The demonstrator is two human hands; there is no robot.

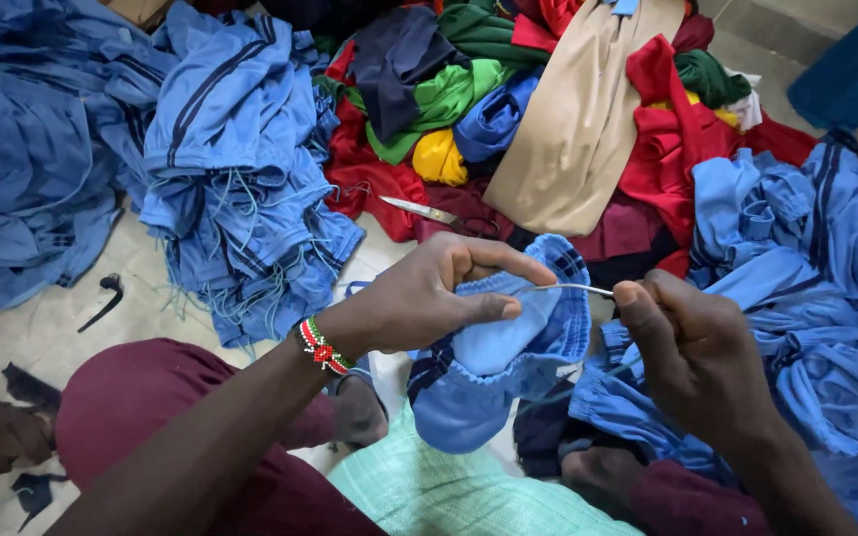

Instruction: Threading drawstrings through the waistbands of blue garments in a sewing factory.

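My left hand [429, 296] grips the gathered waistband of a blue garment [494, 367], thumb and fingers pinching its upper edge. A thin metal pin or needle [573, 289] sticks out of the waistband toward the right. My right hand [692, 352] pinches the far end of that metal piece between thumb and fingertips. A beaded red, white and green bracelet [323, 347] sits on my left wrist. The garment hangs between both hands above my lap.
A pair of scissors [434, 212] lies on the floor beyond the hands. Piles of blue garments [220, 169] lie left and right [816, 278]. A heap of mixed coloured cloth [568, 109] lies ahead. Dark fabric scraps [101, 298] lie on the left floor.
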